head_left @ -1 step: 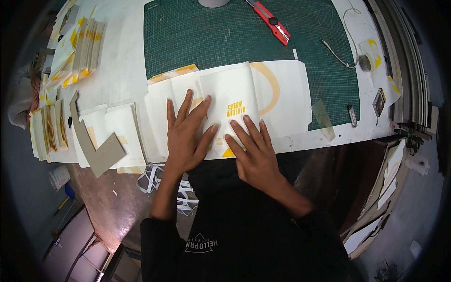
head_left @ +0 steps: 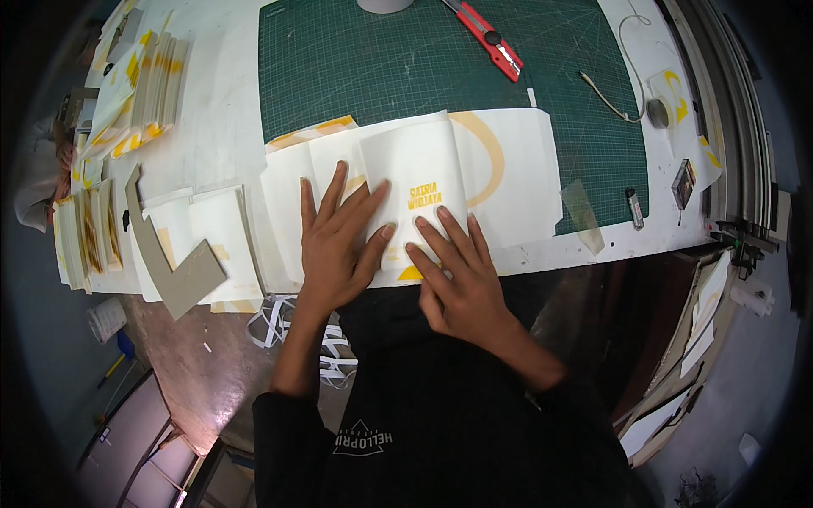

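A white printed paper sheet (head_left: 500,229) with pale yellow shapes lies along the near edge of the table, partly over a green cutting mat (head_left: 356,68). Its middle panel (head_left: 415,157), with yellow print, is folded over and bulges slightly at the far end. My left hand (head_left: 339,245) rests on the paper at the panel's left edge, fingers spread and pointing away from me. My right hand (head_left: 461,275) presses the near right part of the panel, with its fingers stretched out. Neither hand grips anything.
A red utility knife (head_left: 487,38) lies on the mat, with a lighter (head_left: 634,209) and a cable (head_left: 605,93) to the right. At left are paper stacks (head_left: 152,93) and an angled grey board piece (head_left: 182,284) jutting past the edge. White ribbons (head_left: 337,360) hang below.
The index finger of my left hand has shifted slightly right and nearer on the panel. My right thumb has moved a little closer to me. The paper stays in place.
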Available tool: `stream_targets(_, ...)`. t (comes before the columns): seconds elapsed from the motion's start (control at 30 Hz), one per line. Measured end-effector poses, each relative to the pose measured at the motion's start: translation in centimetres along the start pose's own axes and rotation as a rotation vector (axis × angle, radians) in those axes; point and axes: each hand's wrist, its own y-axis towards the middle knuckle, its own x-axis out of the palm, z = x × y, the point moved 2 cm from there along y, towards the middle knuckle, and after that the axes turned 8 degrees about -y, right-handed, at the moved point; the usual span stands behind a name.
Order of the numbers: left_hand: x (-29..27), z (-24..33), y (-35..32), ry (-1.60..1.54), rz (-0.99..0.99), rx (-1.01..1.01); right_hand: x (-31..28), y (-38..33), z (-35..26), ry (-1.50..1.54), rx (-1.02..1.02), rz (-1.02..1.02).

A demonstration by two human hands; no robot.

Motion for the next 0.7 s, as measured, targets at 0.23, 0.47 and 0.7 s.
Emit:
stream_targets(0.23,0.7,-0.1,0.2,0.058,0.053,0.014,-2.2,5.2,5.5,0.126,0.071,0.326)
stream_targets(0.47,0.4,-0.3,0.4,-0.043,0.057,-0.005,-1.0,6.6,7.3,-0.138,0.045,0.246)
stream_targets(0.7,0.1,-0.1,0.4,-0.079,0.047,-0.034,-0.6,6.6,7.2,-0.204,0.035,0.211)
